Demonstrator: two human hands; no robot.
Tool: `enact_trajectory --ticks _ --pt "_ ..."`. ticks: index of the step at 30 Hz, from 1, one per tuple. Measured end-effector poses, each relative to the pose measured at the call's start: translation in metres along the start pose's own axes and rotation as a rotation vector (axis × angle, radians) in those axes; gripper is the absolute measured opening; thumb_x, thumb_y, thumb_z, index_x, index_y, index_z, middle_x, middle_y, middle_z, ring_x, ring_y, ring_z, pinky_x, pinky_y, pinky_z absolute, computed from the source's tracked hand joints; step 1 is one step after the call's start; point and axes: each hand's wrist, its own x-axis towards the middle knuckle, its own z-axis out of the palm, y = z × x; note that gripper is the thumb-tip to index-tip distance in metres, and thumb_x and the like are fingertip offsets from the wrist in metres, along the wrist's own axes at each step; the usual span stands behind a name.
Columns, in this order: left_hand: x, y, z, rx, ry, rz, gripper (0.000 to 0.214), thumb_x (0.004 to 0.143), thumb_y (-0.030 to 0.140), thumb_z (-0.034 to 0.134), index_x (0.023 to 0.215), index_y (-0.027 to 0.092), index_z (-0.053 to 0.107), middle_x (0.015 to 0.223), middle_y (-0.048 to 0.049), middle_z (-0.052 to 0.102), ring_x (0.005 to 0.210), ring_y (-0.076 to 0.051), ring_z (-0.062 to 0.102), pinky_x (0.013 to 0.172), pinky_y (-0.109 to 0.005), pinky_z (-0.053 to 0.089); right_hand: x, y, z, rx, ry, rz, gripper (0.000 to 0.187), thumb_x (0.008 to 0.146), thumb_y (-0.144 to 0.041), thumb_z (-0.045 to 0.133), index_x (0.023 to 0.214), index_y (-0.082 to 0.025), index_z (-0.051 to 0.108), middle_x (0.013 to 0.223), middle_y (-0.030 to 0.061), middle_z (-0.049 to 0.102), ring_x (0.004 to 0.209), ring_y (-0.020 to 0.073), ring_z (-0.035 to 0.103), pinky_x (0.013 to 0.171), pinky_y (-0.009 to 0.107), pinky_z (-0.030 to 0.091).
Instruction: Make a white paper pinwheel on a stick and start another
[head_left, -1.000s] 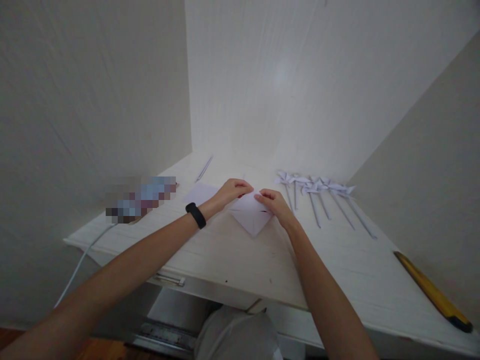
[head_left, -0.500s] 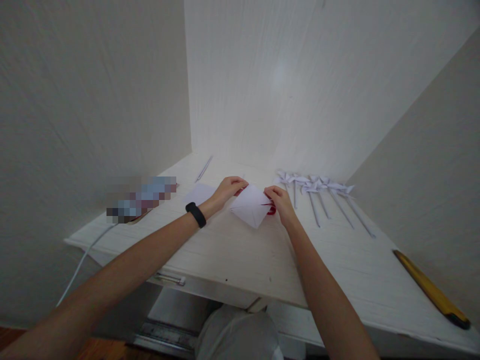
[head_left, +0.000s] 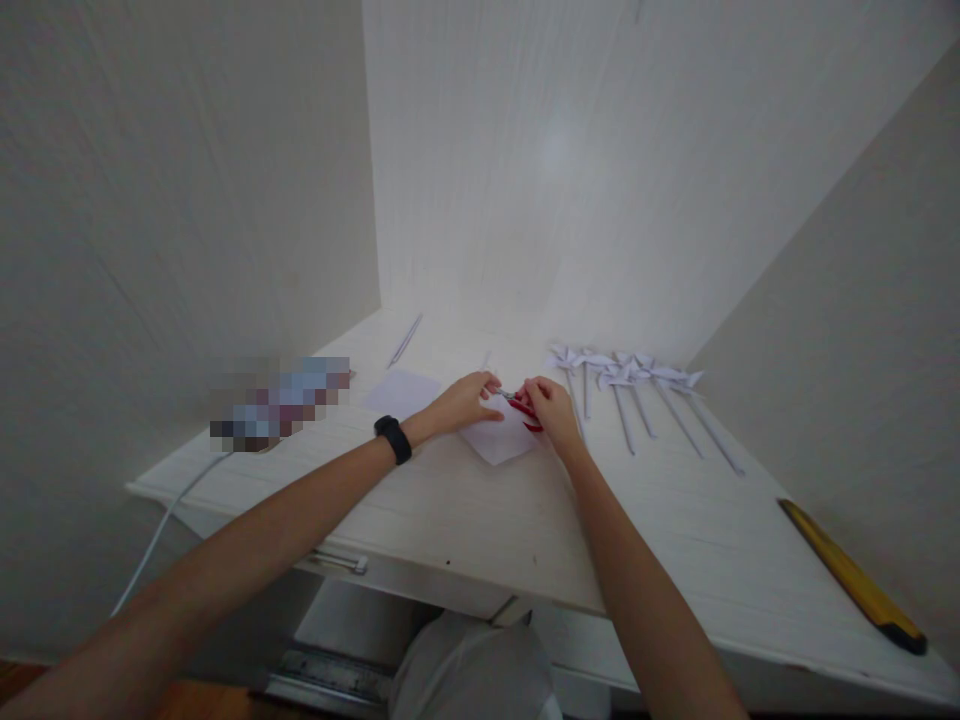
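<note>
A folded white paper square point(head_left: 499, 442) lies flat on the white desk point(head_left: 465, 510). My left hand point(head_left: 466, 401), a black band on its wrist, rests on the paper's left corner with curled fingers. Just to the right, my right hand point(head_left: 551, 408) is closed round red-handled scissors point(head_left: 523, 404), whose blades point left toward the left hand's fingertips.
Several white paper pinwheels on sticks point(head_left: 628, 385) lie in a row to the right. Another white sheet point(head_left: 401, 392) and a thin stick point(head_left: 406, 340) lie at the back left. A yellow-and-black tool point(head_left: 851, 578) sits at the right edge. A blurred object point(head_left: 279, 402) and a white cable point(head_left: 161, 530) are left.
The paper, held up between both hands before, now lies flat on the desk. My right hand has taken hold of the red scissors that lay under it.
</note>
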Motion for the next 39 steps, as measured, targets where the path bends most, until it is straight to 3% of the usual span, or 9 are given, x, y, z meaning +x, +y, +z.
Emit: enact_trajectory --ticks 8,13,18,22,26,29,32,34,39 --pt "-0.002 -0.009 0.002 -0.055 -0.063 0.010 0.066 0.053 0.015 0.074 0.115 0.018 0.051 0.106 -0.0060 0.059 0.069 -0.011 0.049 0.070 -0.028 0.043 -0.006 0.001 0.002 -0.271 0.201 -0.115 0.033 0.084 -0.036 0.038 0.063 -0.018 0.055 0.063 0.0016 0.061 0.062 0.0135 0.056 0.063 0.025 0.038" --pt "0.006 -0.012 -0.007 -0.321 -0.017 -0.010 0.052 0.060 0.020 0.070 0.109 0.013 0.054 0.102 -0.0076 0.062 0.085 -0.015 0.056 0.079 -0.029 0.043 -0.008 0.002 0.006 -0.018 0.273 -0.141 0.033 0.085 -0.040 0.035 0.070 -0.018 0.055 0.067 0.0013 0.059 0.065 0.0137 0.057 0.061 0.024 0.040" --pt "-0.009 0.006 -0.021 -0.500 0.106 -0.077 0.037 0.064 0.026 0.067 0.097 0.011 0.060 0.095 -0.0073 0.065 0.085 -0.018 0.059 0.077 -0.029 0.043 -0.009 0.002 0.013 0.292 0.176 -0.004 0.040 0.079 -0.054 0.040 0.080 -0.018 0.057 0.078 0.0025 0.060 0.069 0.0131 0.056 0.062 0.024 0.044" --pt "-0.025 0.026 -0.023 -0.614 0.217 -0.119 0.036 0.064 0.029 0.068 0.094 0.009 0.061 0.092 -0.0076 0.065 0.079 -0.017 0.059 0.071 -0.027 0.043 -0.014 -0.014 0.018 0.276 0.136 -0.027 0.031 0.069 -0.044 0.057 0.086 -0.019 0.056 0.067 -0.0023 0.055 0.061 0.0123 0.051 0.054 0.023 0.040" --pt "-0.030 0.041 -0.027 -0.716 0.238 -0.112 0.042 0.063 0.030 0.070 0.099 0.010 0.060 0.096 -0.0089 0.066 0.080 -0.017 0.060 0.070 -0.027 0.044 -0.015 -0.039 0.015 0.243 0.204 -0.088 0.024 0.069 -0.031 0.055 0.090 -0.020 0.056 0.062 -0.0041 0.049 0.057 0.0121 0.046 0.052 0.023 0.037" --pt "-0.032 0.044 -0.035 -0.671 0.191 -0.128 0.052 0.058 0.026 0.075 0.105 0.012 0.058 0.101 -0.0091 0.065 0.085 -0.017 0.060 0.075 -0.027 0.045 -0.014 -0.049 0.008 0.249 0.143 -0.142 0.020 0.068 -0.028 0.054 0.086 -0.020 0.058 0.065 -0.0025 0.052 0.060 0.0125 0.047 0.054 0.023 0.038" --pt "-0.036 0.040 -0.047 -0.657 0.013 -0.224 0.066 0.057 0.024 0.077 0.117 0.018 0.052 0.108 -0.0091 0.063 0.089 -0.017 0.060 0.078 -0.028 0.044 -0.015 -0.045 0.003 0.208 -0.041 -0.158 0.013 0.068 -0.026 0.056 0.079 -0.020 0.059 0.060 -0.0036 0.050 0.056 0.0109 0.044 0.051 0.022 0.034" --pt "-0.037 0.035 -0.053 -0.692 -0.162 -0.291 0.058 0.063 0.028 0.074 0.116 0.018 0.054 0.110 -0.0100 0.063 0.093 -0.016 0.060 0.080 -0.027 0.043 -0.016 -0.037 0.002 0.169 -0.162 -0.144 0.012 0.069 -0.025 0.056 0.078 -0.019 0.061 0.055 -0.0055 0.045 0.051 0.0095 0.039 0.049 0.021 0.031" --pt "-0.027 0.021 -0.045 -0.576 -0.252 -0.228 0.033 0.067 0.031 0.070 0.095 0.014 0.067 0.093 -0.0059 0.068 0.081 -0.013 0.058 0.074 -0.023 0.040 -0.010 -0.021 0.010 0.222 -0.305 -0.161 0.017 0.067 -0.026 0.062 0.082 -0.018 0.060 0.070 -0.0013 0.057 0.064 0.0113 0.051 0.059 0.024 0.039"
